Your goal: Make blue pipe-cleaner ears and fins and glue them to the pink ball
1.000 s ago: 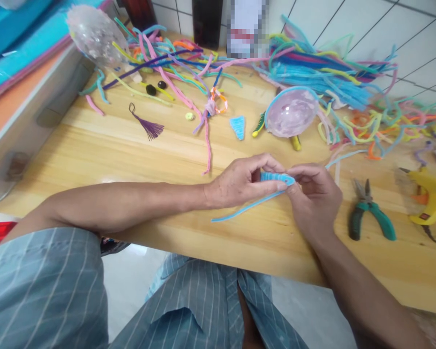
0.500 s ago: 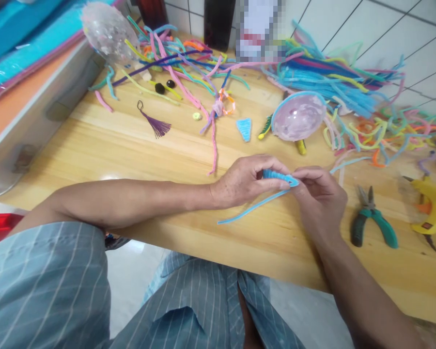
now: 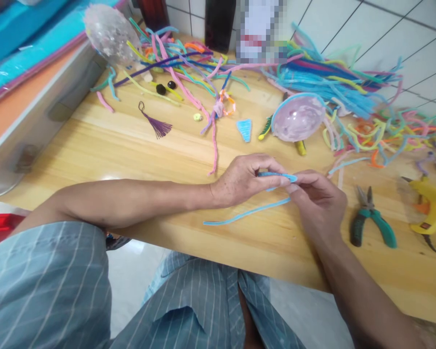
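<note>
Pale wooden tabletop [image 3: 160, 160], cut off at right.
Left hand [image 3: 236, 183] pinches, and right hand [image 3: 321, 201] meets, grip indeterminable, a light-blue fuzzy piece [image 3: 276, 175] above it, largely finger-covered; one thin light-blue fuzzy strand [image 3: 247, 214] reaches the right hand, end unclear.

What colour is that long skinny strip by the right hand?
The strip is light blue, seen best in the head view.

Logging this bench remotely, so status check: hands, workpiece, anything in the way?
Left hand pinching blue piece. Right hand at its tip, holding blue strand trailing leftward. Pliers lie apart, right of right hand; nothing seen in the way.
</note>
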`<state>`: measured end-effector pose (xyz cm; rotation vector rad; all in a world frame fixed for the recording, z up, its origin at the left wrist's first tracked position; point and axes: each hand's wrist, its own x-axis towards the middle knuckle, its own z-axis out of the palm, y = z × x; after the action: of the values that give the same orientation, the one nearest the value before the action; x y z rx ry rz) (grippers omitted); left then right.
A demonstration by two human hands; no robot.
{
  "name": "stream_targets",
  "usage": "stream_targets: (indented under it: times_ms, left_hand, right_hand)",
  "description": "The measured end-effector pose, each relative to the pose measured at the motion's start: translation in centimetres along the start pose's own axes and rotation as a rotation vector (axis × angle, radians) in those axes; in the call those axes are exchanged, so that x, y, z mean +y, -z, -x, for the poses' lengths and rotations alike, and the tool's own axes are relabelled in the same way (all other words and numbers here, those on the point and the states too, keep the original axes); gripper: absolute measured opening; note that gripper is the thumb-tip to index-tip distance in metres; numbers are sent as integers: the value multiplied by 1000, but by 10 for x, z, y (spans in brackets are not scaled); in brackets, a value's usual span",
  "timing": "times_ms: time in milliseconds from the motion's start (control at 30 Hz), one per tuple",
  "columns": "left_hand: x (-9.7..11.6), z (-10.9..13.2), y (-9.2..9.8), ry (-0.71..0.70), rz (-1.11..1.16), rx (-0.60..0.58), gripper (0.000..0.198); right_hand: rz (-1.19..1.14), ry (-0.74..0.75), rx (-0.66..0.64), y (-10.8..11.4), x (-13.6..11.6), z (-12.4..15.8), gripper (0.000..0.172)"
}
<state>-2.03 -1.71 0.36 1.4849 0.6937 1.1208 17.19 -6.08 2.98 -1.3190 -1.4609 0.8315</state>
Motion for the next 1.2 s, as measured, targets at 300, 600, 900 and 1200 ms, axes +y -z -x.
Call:
stream_targets:
  times_ms: [300,600,900,1200]
  left_hand:
    - [0,-4,1,184,173,-53,50]
    - [-2,-5,1,228,191,-70,54]
    - [-1,-5,0,239,183,-70,47]
    - [-3,-1,-2,220,52,-22,41]
  right_hand:
    - [-157,-189,-23,3,2,-5,13]
    - [-225,-261,-26,0,-4,-7,20]
    - [-220,-278,-23,-1,-1,-7,20]
    - [-33,-235,-48,-2,2,-6,20]
